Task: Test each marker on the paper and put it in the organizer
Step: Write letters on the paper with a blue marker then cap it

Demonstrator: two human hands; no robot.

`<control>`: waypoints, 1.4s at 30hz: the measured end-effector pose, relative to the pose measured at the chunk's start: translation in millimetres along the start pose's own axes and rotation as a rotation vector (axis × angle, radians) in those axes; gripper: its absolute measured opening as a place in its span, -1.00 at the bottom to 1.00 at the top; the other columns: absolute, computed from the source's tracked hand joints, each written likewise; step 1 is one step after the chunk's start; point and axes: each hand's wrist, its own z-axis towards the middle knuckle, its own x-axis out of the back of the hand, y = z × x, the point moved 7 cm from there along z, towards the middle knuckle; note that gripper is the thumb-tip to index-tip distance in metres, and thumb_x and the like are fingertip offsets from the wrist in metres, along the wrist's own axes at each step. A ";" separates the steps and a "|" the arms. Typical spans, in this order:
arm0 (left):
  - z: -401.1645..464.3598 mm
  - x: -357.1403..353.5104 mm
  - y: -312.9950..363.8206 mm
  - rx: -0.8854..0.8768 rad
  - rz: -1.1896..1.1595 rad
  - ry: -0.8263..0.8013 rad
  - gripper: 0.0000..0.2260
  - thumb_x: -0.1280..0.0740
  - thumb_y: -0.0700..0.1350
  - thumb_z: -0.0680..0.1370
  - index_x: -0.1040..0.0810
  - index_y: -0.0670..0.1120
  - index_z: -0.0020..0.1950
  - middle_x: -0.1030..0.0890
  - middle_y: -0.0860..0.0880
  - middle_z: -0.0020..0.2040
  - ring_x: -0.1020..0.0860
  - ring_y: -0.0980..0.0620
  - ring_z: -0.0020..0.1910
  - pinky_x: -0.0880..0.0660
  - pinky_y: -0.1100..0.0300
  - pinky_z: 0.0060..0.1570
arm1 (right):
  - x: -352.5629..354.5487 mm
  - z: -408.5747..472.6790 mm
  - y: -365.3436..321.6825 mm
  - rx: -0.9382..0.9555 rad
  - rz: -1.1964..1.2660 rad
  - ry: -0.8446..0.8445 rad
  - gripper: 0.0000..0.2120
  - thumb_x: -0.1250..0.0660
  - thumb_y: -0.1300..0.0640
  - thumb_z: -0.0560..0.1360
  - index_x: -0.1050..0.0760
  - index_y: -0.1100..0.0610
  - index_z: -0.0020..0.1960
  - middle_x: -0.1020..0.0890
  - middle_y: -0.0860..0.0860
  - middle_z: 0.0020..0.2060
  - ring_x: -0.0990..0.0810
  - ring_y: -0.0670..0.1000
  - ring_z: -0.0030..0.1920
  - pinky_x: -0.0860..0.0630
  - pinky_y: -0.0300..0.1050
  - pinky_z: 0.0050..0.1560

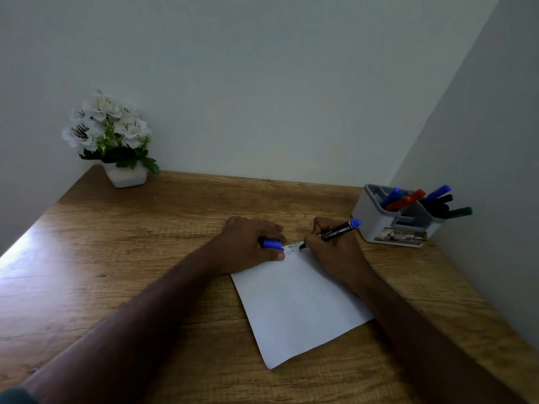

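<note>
The black permanent marker (339, 230), blue-ended and printed "PERMANENT MARKER", is pinched in the right hand (332, 249), tip on the paper (297, 304) beside "ABCDEF", while the left hand (250, 243) grips its blue cap (271, 244), organizer (399, 217) at two o'clock.

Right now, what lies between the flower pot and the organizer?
In the head view, only bare wooden desk lies between the flower pot and the organizer; both hands sit nearer the camera.
</note>
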 end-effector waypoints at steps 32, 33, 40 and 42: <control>1.0 -1.6 -2.1 0.008 0.016 -0.008 -0.50 -0.29 0.31 0.36 -0.61 0.14 0.23 -0.50 0.11 0.39 -0.40 0.14 0.41 -0.22 -0.15 0.43 | 7.2 -3.0 -1.4 0.033 -0.001 0.012 -0.67 -0.31 0.43 0.40 -0.29 0.18 -0.43 -0.35 0.02 -0.52 -0.29 -0.11 -0.46 -0.25 -0.27 -0.44; 1.1 -1.8 -2.1 0.009 0.017 -0.008 -0.50 -0.29 0.30 0.37 -0.60 0.14 0.24 -0.50 0.12 0.39 -0.41 0.13 0.40 -0.22 -0.15 0.43 | 7.3 -3.0 -2.0 0.038 -0.003 0.012 -0.64 -0.31 0.43 0.40 -0.27 0.16 -0.44 -0.33 0.01 -0.53 -0.27 -0.11 -0.46 -0.23 -0.28 -0.44; 0.1 -0.1 0.2 0.007 0.019 0.000 -0.50 -0.28 0.30 0.36 -0.62 0.14 0.22 -0.49 0.15 0.39 -0.40 0.15 0.40 -0.20 -0.14 0.44 | 8.0 -1.8 1.5 0.014 -0.007 0.019 -0.66 -0.32 0.41 0.40 -0.29 0.14 -0.44 -0.36 -0.04 -0.53 -0.30 -0.11 -0.45 -0.26 -0.28 -0.42; 0.0 -0.2 -0.4 0.004 0.024 0.000 -0.49 -0.28 0.31 0.36 -0.61 0.14 0.22 -0.49 0.15 0.39 -0.39 0.16 0.40 -0.20 -0.15 0.44 | 7.0 -1.5 2.8 0.005 -0.010 0.013 -0.70 -0.32 0.39 0.40 -0.30 0.20 -0.42 -0.37 0.02 -0.52 -0.31 -0.08 -0.44 -0.27 -0.25 -0.42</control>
